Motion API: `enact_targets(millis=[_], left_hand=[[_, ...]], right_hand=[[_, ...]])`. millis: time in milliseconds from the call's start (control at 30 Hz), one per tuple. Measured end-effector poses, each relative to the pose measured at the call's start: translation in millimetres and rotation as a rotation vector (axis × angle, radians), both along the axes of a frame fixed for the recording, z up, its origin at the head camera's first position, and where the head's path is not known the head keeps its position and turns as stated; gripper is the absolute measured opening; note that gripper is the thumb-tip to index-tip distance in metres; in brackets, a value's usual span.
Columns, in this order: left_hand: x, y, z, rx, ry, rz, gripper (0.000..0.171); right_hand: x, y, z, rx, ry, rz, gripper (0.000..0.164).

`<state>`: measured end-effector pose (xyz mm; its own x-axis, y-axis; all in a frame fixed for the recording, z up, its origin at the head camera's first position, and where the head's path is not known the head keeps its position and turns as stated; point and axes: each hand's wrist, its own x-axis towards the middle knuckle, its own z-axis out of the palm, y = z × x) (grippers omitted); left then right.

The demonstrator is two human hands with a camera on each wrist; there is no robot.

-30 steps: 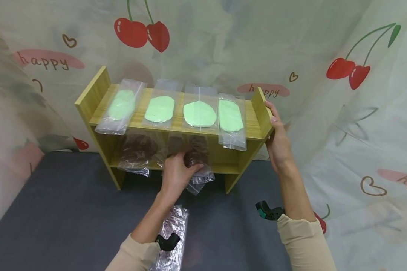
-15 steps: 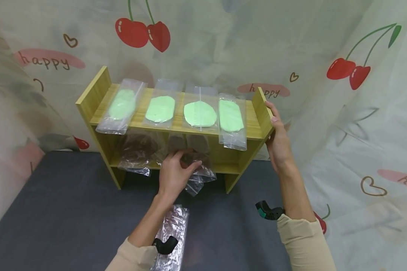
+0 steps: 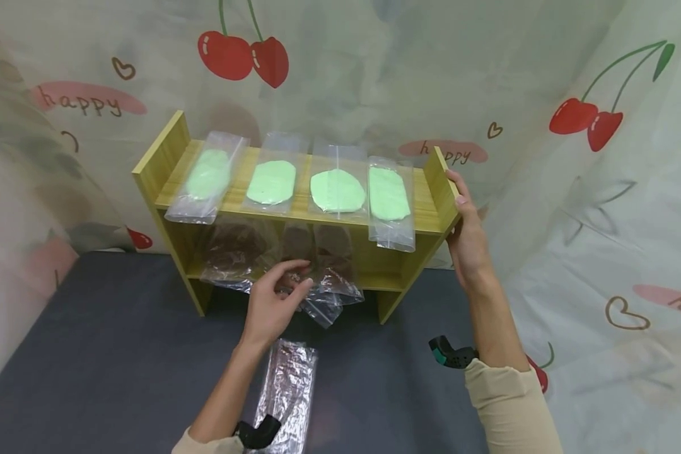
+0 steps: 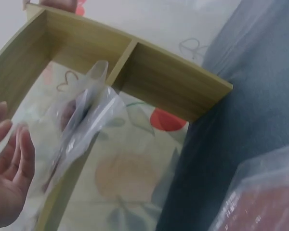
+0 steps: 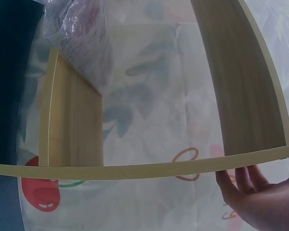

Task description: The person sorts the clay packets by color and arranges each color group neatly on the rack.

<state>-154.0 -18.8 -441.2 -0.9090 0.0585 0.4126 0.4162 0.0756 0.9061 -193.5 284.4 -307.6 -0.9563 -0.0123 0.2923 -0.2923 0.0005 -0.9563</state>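
Note:
My left hand (image 3: 275,302) is in front of the lower level of a small wooden shelf (image 3: 408,265), thumb and fingers apart with nothing between them. Its fingers look relaxed in the left wrist view (image 4: 12,173). Just beyond it, clear zip bags with flat dark brown contents lie on the lower board, one on the left (image 3: 235,246) and one right of the hand (image 3: 335,255); their ends hang over the front edge. My right hand (image 3: 471,243) rests on the shelf's right side panel, fingertips against its outer face and top edge.
Several clear bags with flat pale green pieces (image 3: 337,191) lie across the top board. Shiny clear plastic packets (image 3: 288,391) lie on the dark grey table (image 3: 119,353) in front of the shelf. A cherry-printed cloth (image 3: 340,75) hangs behind.
My left hand has let go of the brown-filled bag on the right of the lower board and drawn back left and toward me. My right hand stays on the side panel.

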Motion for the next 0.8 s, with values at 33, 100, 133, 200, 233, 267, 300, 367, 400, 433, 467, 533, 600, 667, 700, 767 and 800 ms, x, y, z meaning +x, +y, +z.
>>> enact_targets(millis=[33, 100, 133, 200, 233, 267, 300, 367, 400, 433, 467, 533, 600, 667, 700, 767, 800], left_hand=[[4.1, -2, 2.6, 0.02, -0.006, -0.015, 0.033], [12.7, -7, 8.1, 0.047, -0.007, -0.035, 0.033], [17.0, -9, 11.1, 0.055, -0.007, -0.038, 0.032], [24.4, -14, 15.8, 0.059, 0.003, -0.036, 0.032], [27.3, -16, 16.8, 0.058, 0.009, -0.033, 0.031], [29.5, -18, 16.6, 0.056, 0.012, -0.028, 0.031], [31.5, -20, 16.2, 0.057, 0.012, -0.023, 0.031], [35.1, -23, 13.5, 0.055, 0.013, -0.017, 0.03], [36.7, -24, 11.7, 0.052, 0.013, -0.014, 0.029], [38.4, -26, 9.6, 0.051, 0.01, -0.01, 0.029], [40.2, -27, 7.4, 0.05, 0.007, -0.009, 0.029], [44.0, -30, 2.4, 0.043, -0.001, -0.003, 0.029], [49.0, -33, -3.1, 0.024, -0.014, 0.007, 0.029], [54.3, -36, -9.3, -0.007, -0.032, 0.017, 0.031], [56.9, -38, -12.4, -0.026, -0.041, 0.024, 0.032], [61.6, -40, -18.8, -0.06, -0.061, 0.032, 0.033], [63.7, -41, -21.8, -0.073, -0.07, 0.033, 0.034]], right_hand=[[0.3, 0, 0.3, 0.002, -0.002, -0.002, 0.05], [0.9, 0, 0.6, 0.005, -0.007, -0.005, 0.05], [1.2, 0, 0.6, 0.006, -0.008, -0.005, 0.05], [1.6, 0, 0.6, 0.009, -0.009, -0.003, 0.05], [1.7, 0, 0.5, 0.009, -0.007, -0.002, 0.05], [1.4, 0, 0.3, 0.005, -0.005, 0.0, 0.05], [1.3, 0, 0.2, 0.004, -0.002, 0.0, 0.05], [1.1, 0, -0.9, -0.002, 0.002, -0.002, 0.049], [0.9, 1, -1.3, -0.005, 0.005, -0.003, 0.049], [0.9, 1, -1.7, -0.007, 0.007, -0.003, 0.049], [1.0, 1, -1.9, -0.009, 0.008, -0.004, 0.049], [1.3, 1, -2.1, -0.007, 0.009, -0.005, 0.049], [1.5, 1, -2.1, -0.006, 0.009, -0.002, 0.049], [1.9, 0, -1.9, -0.006, 0.008, -0.001, 0.049], [1.8, 0, -1.6, -0.004, 0.008, -0.002, 0.049], [1.7, -1, -1.3, -0.002, 0.007, -0.004, 0.049], [1.6, -1, -1.1, -0.003, 0.008, -0.004, 0.05]])
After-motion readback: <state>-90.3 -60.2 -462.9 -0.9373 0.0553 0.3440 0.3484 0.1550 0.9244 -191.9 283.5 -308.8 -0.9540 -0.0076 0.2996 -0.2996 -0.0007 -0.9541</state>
